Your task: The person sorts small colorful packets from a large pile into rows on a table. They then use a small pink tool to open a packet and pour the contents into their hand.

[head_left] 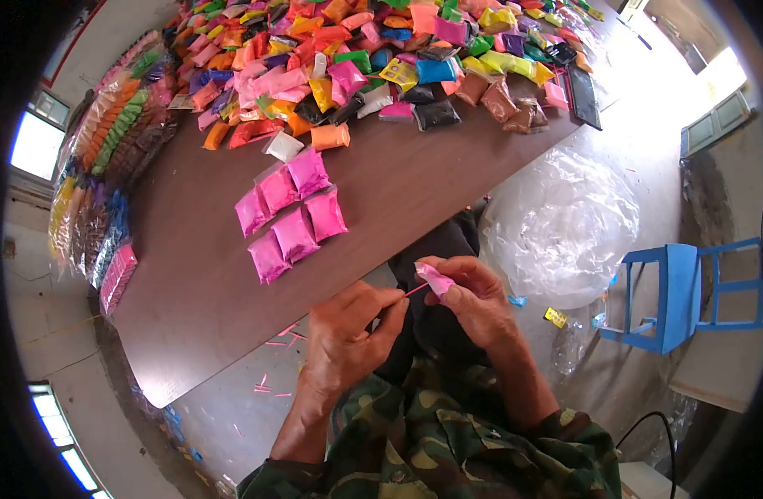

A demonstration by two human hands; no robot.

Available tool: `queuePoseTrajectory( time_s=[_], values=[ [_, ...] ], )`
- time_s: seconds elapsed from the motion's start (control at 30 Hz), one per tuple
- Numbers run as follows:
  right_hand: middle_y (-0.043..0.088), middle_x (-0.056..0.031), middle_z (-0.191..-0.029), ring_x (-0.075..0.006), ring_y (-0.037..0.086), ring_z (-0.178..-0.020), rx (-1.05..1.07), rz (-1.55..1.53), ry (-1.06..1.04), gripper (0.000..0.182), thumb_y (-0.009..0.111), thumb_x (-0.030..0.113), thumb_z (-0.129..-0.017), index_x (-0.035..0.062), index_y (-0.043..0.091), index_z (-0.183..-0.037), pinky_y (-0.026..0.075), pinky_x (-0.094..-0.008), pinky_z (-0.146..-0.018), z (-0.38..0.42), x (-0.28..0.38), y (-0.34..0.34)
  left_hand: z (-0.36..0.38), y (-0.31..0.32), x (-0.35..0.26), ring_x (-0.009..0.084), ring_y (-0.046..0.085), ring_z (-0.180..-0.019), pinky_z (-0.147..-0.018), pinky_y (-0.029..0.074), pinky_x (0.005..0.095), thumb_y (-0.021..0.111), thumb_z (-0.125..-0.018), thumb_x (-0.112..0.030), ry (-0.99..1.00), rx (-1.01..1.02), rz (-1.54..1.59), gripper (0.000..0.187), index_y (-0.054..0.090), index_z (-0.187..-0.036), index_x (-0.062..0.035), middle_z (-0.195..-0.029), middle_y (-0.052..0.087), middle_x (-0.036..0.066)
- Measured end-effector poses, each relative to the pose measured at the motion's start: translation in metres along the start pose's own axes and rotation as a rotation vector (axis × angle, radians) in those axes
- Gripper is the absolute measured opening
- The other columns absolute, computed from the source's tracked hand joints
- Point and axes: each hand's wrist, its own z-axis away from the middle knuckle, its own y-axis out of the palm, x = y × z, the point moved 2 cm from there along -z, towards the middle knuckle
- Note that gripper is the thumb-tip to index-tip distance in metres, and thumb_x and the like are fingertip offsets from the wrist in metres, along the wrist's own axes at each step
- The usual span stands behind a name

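Below the brown wooden table (232, 274), the right hand (473, 299) pinches a small pink plastic sachet (436, 279); the left hand (348, 333) — fingers closed — grips a thin red strip (415, 289) (probably a tie). Keep it taut — near the sachet's neck.

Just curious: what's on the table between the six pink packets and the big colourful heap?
Mostly bare brown table in the head view, between the pink packets and heap; a white packet and orange packet sit at the heap's edge.
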Motion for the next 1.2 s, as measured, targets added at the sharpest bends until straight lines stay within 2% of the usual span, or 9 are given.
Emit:
queuePoseTrajectory(
  time_s=[0.13,0.2,0.3,0.43,0.63,0.7,0.8,1.2],
  values=[
    [0.065,-0.0135,-0.144,-0.0160,0.064,-0.121,0.056,-0.009,0.051,0.028,0.075,0.013,-0.100,0.0031,0.070,-0.125,0.055,-0.0312,-0.099,0.004,-0.004,0.005,0.008,0.004,-0.001,0.0233,0.067,-0.063,-0.055,0.050,0.0358,0.083,-0.084,-0.001,-0.020,0.013,0.002,0.018,0.078,-0.099,-0.0087,-0.077,0.069,0.009],
    [0.065,-0.0143,-0.143,-0.0166,0.064,-0.121,0.053,0.001,0.048,0.027,0.076,0.013,-0.098,0.0025,0.070,-0.123,0.053,-0.0325,-0.102,0.004,-0.004,0.006,0.009,0.006,-0.004,0.0235,0.068,-0.063,-0.056,0.052,0.0360,0.084,-0.081,0.002,-0.026,0.009,-0.001,0.024,0.078,-0.102,-0.0087,-0.079,0.069,0.007],
    [0.067,-0.0150,-0.140,-0.0176,0.064,-0.121,0.051,0.004,0.027,0.026,0.078,0.011,-0.096,0.0021,0.070,-0.119,0.049,-0.0348,-0.107,0.005,-0.007,0.005,0.012,0.008,-0.002,0.0242,0.068,-0.063,-0.057,0.054,0.0362,0.083,-0.083,0.001,0.003,0.037,-0.041,0.025,0.077,-0.105,-0.0092,-0.080,0.068,0.007],
    [0.069,-0.0151,-0.136,-0.0193,0.063,-0.123,0.060,-0.038,0.010,0.024,0.080,0.010,-0.094,0.0020,0.070,-0.115,0.045,-0.0375,-0.113,0.004,-0.009,0.003,0.012,0.013,0.000,0.0257,0.069,-0.064,-0.057,0.054,0.0370,0.081,-0.084,0.000,0.006,0.053,-0.071,0.023,0.077,-0.105,-0.0090,-0.083,0.068,0.007],
    [0.069,-0.0165,-0.134,-0.0189,0.063,-0.122,0.075,-0.093,-0.008,0.021,0.080,0.011,-0.094,0.0022,0.072,-0.111,0.047,-0.0365,-0.110,0.002,-0.013,-0.001,0.011,0.016,-0.003,0.0267,0.070,-0.067,-0.059,0.055,0.0375,0.080,-0.084,0.001,-0.023,0.057,-0.062,0.023,0.076,-0.104,-0.0081,-0.086,0.069,0.007],
    [0.069,-0.0163,-0.135,-0.0186,0.063,-0.121,0.067,-0.105,0.006,0.021,0.081,0.011,-0.094,0.0025,0.072,-0.111,0.047,-0.0359,-0.109,0.001,-0.017,-0.006,0.011,0.012,-0.003,0.0268,0.071,-0.069,-0.061,0.055,0.0376,0.080,-0.085,0.001,-0.006,0.041,-0.070,0.022,0.076,-0.104,-0.0079,-0.086,0.070,0.008],
    [0.067,-0.0160,-0.137,-0.0188,0.063,-0.121,0.031,-0.154,0.044,0.023,0.082,0.010,-0.092,0.0025,0.072,-0.112,0.047,-0.0359,-0.109,0.001,-0.014,-0.005,0.012,0.011,-0.004,0.0287,0.074,-0.076,-0.067,0.057,0.0374,0.078,-0.085,0.005,-0.086,0.039,-0.078,0.017,0.076,-0.099,-0.0045,-0.089,0.074,0.013],
    [0.062,-0.0150,-0.143,-0.0204,0.059,-0.126,0.127,-0.167,-0.025,0.032,0.086,0.008,-0.087,0.0041,0.072,-0.115,0.043,-0.0378,-0.113,0.003,-0.014,-0.005,0.011,0.013,-0.007,0.0273,0.074,-0.077,-0.067,0.057,0.0360,0.081,-0.085,0.003,-0.052,0.021,-0.121,0.018,0.076,-0.099,-0.0054,-0.088,0.074,0.012]
  ],
)
